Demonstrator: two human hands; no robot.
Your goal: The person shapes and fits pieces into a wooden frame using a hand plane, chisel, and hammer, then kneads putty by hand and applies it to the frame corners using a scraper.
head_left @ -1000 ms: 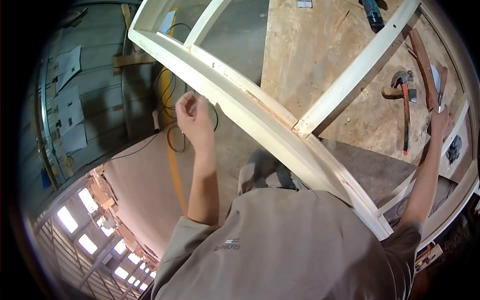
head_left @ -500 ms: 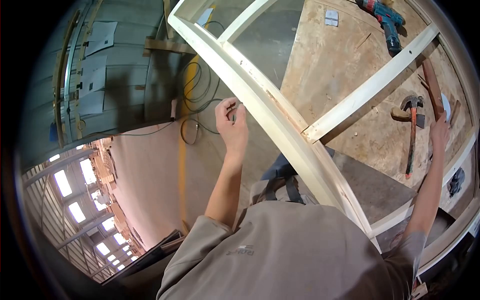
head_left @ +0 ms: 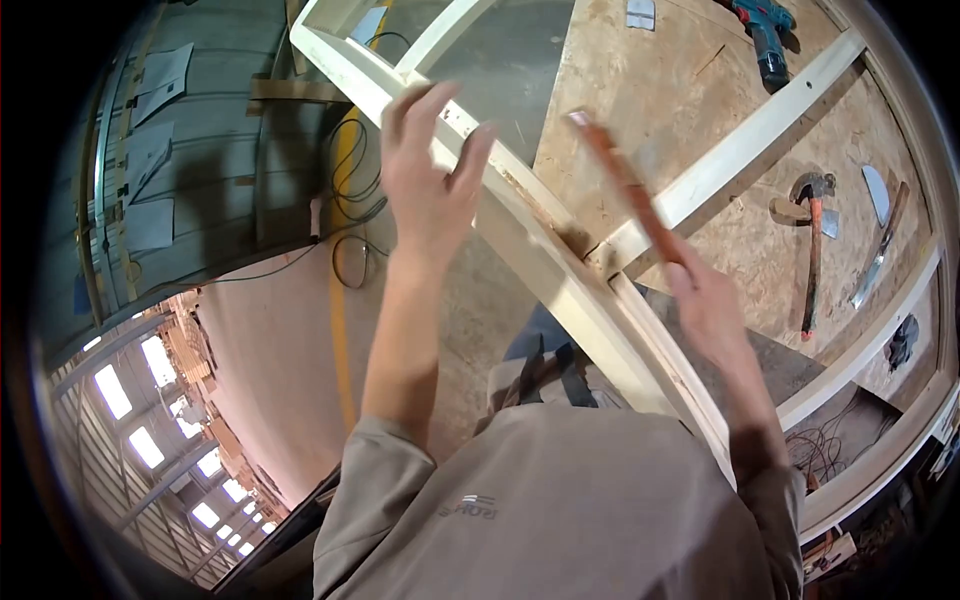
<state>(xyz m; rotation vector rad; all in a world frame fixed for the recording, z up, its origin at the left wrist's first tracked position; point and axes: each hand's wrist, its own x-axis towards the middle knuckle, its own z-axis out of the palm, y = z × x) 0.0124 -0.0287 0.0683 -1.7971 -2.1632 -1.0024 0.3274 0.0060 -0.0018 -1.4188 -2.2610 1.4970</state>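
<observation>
My left hand [head_left: 430, 185] is raised over the long outer rail of the pale wooden frame [head_left: 540, 250], its fingers apart and holding nothing. In my right hand [head_left: 705, 300] is a reddish-brown stick-like tool [head_left: 635, 190], gripped near its lower end. Motion blurs the tool, and its far end shows a pale tip; I cannot make out its exact kind. It points up and left, above the joint where a crossbar [head_left: 720, 175] meets the outer rail.
On the wooden board [head_left: 640, 100] beneath the frame lie a hammer [head_left: 814, 250], a cordless drill [head_left: 768, 45], a pale oval blade-like piece [head_left: 876, 194] and a narrow curved tool [head_left: 882, 245]. Cables [head_left: 355, 180] lie on the floor at left.
My right hand has lifted the reddish-brown tool from the board's right side and brought it left, over the frame. My left hand has moved up and its fingers have spread.
</observation>
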